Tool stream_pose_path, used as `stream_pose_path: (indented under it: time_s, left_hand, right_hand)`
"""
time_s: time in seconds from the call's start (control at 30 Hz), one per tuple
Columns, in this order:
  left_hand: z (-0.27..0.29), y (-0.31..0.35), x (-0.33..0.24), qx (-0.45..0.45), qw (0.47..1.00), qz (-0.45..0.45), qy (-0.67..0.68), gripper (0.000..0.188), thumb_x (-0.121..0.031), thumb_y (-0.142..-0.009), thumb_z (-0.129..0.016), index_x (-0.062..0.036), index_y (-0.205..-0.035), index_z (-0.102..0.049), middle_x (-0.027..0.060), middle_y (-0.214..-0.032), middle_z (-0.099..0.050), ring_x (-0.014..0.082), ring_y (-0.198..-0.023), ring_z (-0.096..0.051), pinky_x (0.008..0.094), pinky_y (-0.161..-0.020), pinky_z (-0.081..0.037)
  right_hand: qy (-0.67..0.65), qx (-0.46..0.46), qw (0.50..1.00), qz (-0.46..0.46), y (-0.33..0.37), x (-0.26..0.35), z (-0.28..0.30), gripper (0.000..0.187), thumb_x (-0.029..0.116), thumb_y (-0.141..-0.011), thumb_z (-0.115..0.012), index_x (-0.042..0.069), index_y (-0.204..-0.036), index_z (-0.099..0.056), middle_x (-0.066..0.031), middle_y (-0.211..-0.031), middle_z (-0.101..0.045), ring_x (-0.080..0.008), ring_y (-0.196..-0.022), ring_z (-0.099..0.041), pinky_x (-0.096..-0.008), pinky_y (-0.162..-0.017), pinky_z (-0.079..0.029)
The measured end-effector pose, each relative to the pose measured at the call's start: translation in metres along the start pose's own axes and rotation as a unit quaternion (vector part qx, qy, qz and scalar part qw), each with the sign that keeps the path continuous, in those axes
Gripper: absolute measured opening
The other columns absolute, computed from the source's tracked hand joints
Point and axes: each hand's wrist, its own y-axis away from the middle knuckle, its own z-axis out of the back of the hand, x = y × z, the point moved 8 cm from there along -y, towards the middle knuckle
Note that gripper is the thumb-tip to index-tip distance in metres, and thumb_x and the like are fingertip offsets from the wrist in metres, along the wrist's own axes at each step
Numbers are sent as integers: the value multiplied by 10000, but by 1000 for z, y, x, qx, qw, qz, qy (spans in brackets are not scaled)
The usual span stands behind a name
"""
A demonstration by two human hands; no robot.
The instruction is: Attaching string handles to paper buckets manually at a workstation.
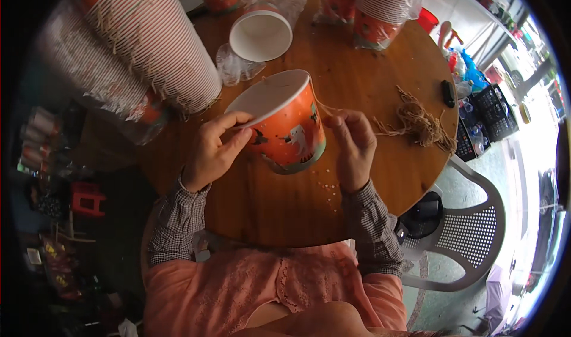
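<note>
An orange paper bucket (288, 132) with printed animal figures and a white inside is held tilted above the round wooden table. My left hand (217, 147) pinches its rim at the left, thumb outside and fingers over the edge. On the right side, my right hand (354, 144) is closed in a pinch on a thin twine cord (322, 103) that runs up to the bucket's rim. A tangled heap of brown twine (423, 123) lies on the table to the right of that hand.
Tall stacks of nested paper buckets (151, 37) stand at the left, some with twine ends hanging out. Another white-lined bucket (260, 35) lies on its side beyond, near clear plastic wrapping (238, 66). Wrapped stacks (380, 16) stand at the back. A grey plastic chair (470, 230) is at the right.
</note>
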Motion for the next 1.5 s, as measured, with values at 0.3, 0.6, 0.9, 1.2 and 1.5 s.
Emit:
stream_pose_path:
  time_s: [0.3,0.6,0.9,1.2,1.5]
  left_hand:
    - [10,1,19,11,972,93,216,203,-130,-956,-559,35,-1062,-610,-44,-843,-580,17,-785,-518,170,-724,-434]
    - [0,6,-19,-14,999,-50,-17,160,-30,-875,-619,35,-1019,-640,85,-850,-597,171,-767,-603,264,-678,-491]
    - [-10,4,-25,2,997,-55,-53,176,-17,-863,-629,41,-1030,-638,108,-854,-603,205,-774,-614,291,-669,-490]
    - [-28,10,-22,51,997,-43,-30,179,-52,-854,-637,33,-1011,-616,138,-866,-603,300,-763,-611,362,-688,-485]
    - [-28,15,-13,82,977,-74,-183,105,-18,-821,-658,3,-873,-569,109,-844,-569,231,-740,-617,329,-668,-493]
  right_hand:
    - [85,108,990,40,25,-12,-44,76,10,-871,-627,-6,-937,-593,-77,-972,-628,-121,-862,-577,-256,-773,-468]
    - [112,60,991,36,41,-21,-61,86,24,-860,-651,11,-935,-611,-134,-1200,-534,-172,-1024,-550,-301,-861,-471]
    - [53,40,998,-13,41,-35,-52,87,21,-857,-656,20,-939,-628,-119,-1199,-515,-185,-1063,-531,-320,-914,-448]
    - [104,18,994,-5,43,-24,-60,111,33,-832,-683,30,-931,-632,-113,-1143,-515,-167,-963,-567,-297,-779,-507]
    - [421,152,889,97,39,-3,-56,140,77,-810,-660,80,-946,-627,-88,-814,-580,-273,-694,-592,-353,-578,-481]
